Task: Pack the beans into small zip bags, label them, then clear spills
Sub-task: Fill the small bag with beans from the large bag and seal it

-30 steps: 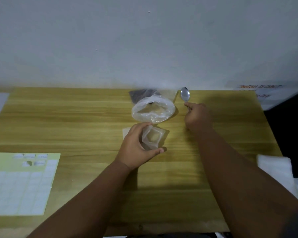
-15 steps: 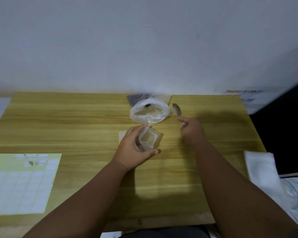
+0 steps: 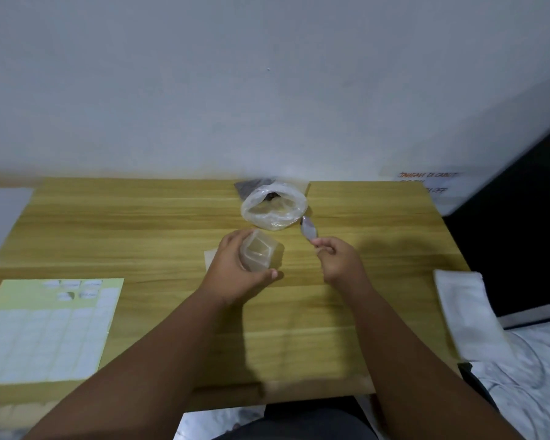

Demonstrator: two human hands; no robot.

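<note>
Your left grip curls round a small clear zip bag, thumb on the near side and fingers on the far side, with the bag's mouth held open and facing up. Whether the bag rests on the table cannot be told. Just to the right of it, your right grip pinches the handle of a metal spoon, the bowl pointing away from the grip. The bowl lies just beside the near right edge of a larger clear plastic bag, which sits open-mouthed beyond both grips, its contents blurred. A dark packet lies behind that bag, against the wall. A flat piece of clear plastic shows under the left grip's far side. Well to the left of the left grip, a sheet of white labels lies at the table's near corner. Well to the right of the right grip, a folded white cloth overhangs the table's edge.
</note>
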